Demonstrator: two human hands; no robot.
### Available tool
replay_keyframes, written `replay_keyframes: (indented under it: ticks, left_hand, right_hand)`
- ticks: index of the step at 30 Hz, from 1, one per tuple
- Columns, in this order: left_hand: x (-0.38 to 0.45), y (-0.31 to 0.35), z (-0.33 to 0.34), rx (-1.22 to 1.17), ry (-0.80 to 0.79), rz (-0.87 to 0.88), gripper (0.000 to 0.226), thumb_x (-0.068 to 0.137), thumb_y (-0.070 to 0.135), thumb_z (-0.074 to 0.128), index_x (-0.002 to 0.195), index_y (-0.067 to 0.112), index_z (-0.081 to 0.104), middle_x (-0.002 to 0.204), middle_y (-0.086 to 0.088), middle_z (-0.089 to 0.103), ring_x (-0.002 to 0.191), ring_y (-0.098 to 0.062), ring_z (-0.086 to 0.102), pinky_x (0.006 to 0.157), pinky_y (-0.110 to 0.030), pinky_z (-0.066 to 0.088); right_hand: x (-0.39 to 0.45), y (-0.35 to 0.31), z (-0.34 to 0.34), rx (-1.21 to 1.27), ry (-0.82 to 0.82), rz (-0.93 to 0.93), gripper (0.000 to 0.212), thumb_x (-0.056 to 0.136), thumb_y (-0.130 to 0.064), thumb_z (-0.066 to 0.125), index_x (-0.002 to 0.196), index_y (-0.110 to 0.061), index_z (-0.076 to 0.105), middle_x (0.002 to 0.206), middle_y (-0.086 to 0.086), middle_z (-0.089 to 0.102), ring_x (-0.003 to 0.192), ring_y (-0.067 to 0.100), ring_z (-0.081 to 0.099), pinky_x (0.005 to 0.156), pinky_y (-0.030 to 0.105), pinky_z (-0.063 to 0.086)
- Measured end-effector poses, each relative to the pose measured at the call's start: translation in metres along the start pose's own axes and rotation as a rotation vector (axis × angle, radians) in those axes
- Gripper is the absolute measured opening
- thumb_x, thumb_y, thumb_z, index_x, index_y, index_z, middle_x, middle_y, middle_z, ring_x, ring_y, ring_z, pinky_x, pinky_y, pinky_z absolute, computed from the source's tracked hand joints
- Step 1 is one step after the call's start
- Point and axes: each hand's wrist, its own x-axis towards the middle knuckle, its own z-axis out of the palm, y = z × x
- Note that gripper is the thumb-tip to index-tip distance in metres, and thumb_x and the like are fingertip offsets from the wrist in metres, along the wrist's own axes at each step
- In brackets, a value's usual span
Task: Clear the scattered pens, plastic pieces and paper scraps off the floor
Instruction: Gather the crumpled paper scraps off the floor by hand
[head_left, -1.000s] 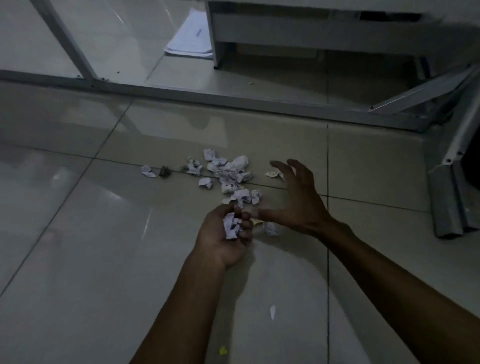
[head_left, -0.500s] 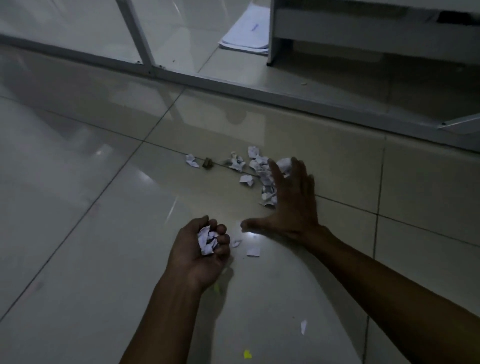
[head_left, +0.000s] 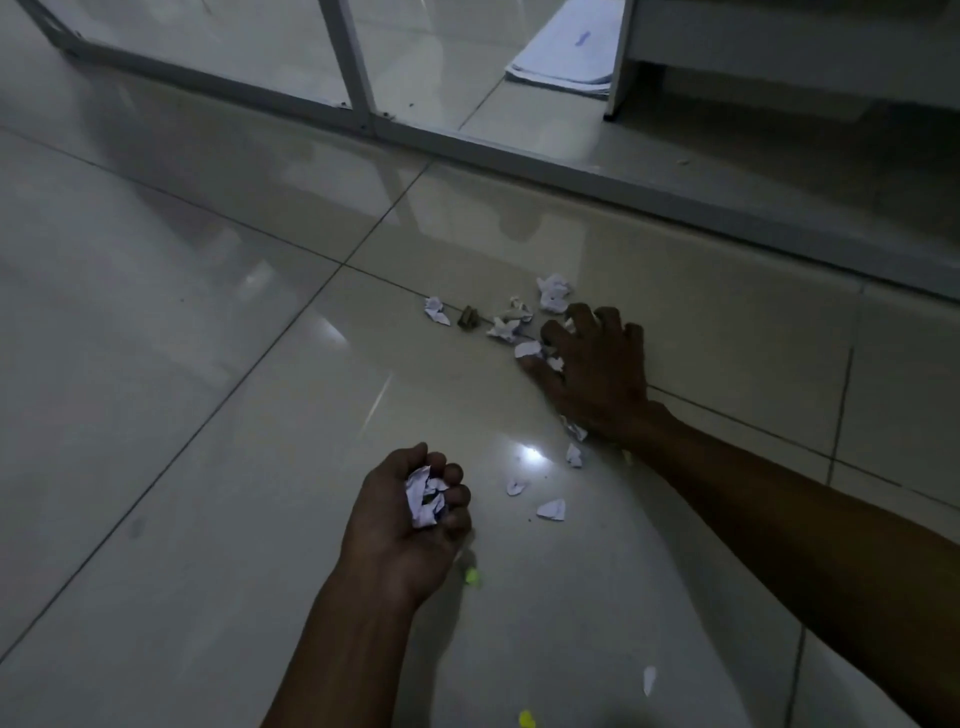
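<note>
My left hand (head_left: 410, 514) lies palm up low on the tiled floor and grips a wad of crumpled white paper scraps (head_left: 425, 496). My right hand (head_left: 597, 371) lies on the floor pile with its fingers curled over several paper scraps (head_left: 529, 349). More crumpled scraps (head_left: 554, 294) and a small brown piece (head_left: 468, 318) lie just left of those fingers. Loose scraps (head_left: 551, 509) lie between the two hands. Small yellow bits (head_left: 471, 576) lie near my left wrist.
A grey metal floor rail (head_left: 571, 169) with an upright post (head_left: 345, 57) crosses the floor beyond the pile. A stack of white sheets (head_left: 566, 57) lies behind it beside a white furniture leg (head_left: 621, 57). One scrap (head_left: 649, 678) and a yellow bit (head_left: 526, 719) lie near the bottom edge.
My right hand went from flat and spread to curled over the pile, raking scraps together. My left hand kept holding its wad. The view shifted left.
</note>
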Motion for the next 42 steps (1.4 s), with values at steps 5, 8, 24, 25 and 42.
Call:
replay_keyframes:
  ticks: [5, 8, 24, 25, 42]
  left_hand:
    - [-0.003, -0.003, 0.008, 0.014, -0.040, -0.012, 0.031, 0.075, 0.018, 0.050, 0.045, 0.011, 0.052, 0.047, -0.001, 0.045, 0.031, -0.013, 0.042, 0.035, -0.013, 0.029]
    - [-0.001, -0.008, 0.012, 0.022, -0.021, -0.030, 0.041, 0.087, 0.018, 0.046, 0.047, 0.011, 0.051, 0.049, -0.001, 0.047, 0.032, -0.013, 0.043, 0.035, -0.011, 0.030]
    - [0.002, -0.038, 0.035, 0.454, 0.062, 0.082, 0.030, 0.094, 0.028, 0.060, 0.072, 0.012, 0.048, 0.050, 0.000, 0.046, 0.032, -0.007, 0.030, 0.032, -0.012, 0.018]
    - [0.005, -0.041, 0.038, 0.553, 0.073, 0.148, 0.029, 0.094, 0.027, 0.060, 0.075, 0.009, 0.052, 0.052, -0.002, 0.046, 0.033, -0.008, 0.030, 0.033, -0.013, 0.019]
    - [0.097, -0.103, 0.069, 2.197, 0.238, 1.415, 0.029, 0.087, 0.048, 0.044, 0.083, 0.023, 0.057, 0.068, 0.000, 0.054, 0.047, -0.020, 0.051, 0.045, -0.027, 0.032]
  right_hand:
    - [-0.009, -0.001, 0.004, -0.002, 0.128, -0.062, 0.021, 0.083, -0.032, 0.057, 0.076, -0.015, 0.069, 0.088, 0.006, 0.063, 0.078, 0.034, 0.057, 0.055, 0.030, 0.036]
    - [-0.017, 0.000, 0.002, 0.031, 0.096, -0.059, 0.019, 0.075, -0.024, 0.058, 0.062, -0.012, 0.064, 0.073, 0.006, 0.061, 0.062, 0.030, 0.056, 0.050, 0.026, 0.034]
    - [-0.062, 0.024, -0.052, 1.158, 0.257, 0.858, 0.031, 0.073, -0.002, 0.067, 0.050, -0.008, 0.047, 0.050, 0.008, 0.041, 0.040, 0.015, 0.041, 0.044, 0.021, 0.031]
    - [-0.068, 0.025, -0.057, 1.234, 0.261, 0.931, 0.028, 0.073, -0.001, 0.068, 0.054, -0.008, 0.049, 0.052, 0.011, 0.043, 0.039, 0.017, 0.044, 0.044, 0.022, 0.034]
    - [-0.148, 0.047, -0.114, 1.931, 0.132, 1.283, 0.016, 0.091, -0.007, 0.052, 0.076, -0.012, 0.058, 0.049, -0.002, 0.046, 0.035, 0.011, 0.039, 0.037, 0.013, 0.020]
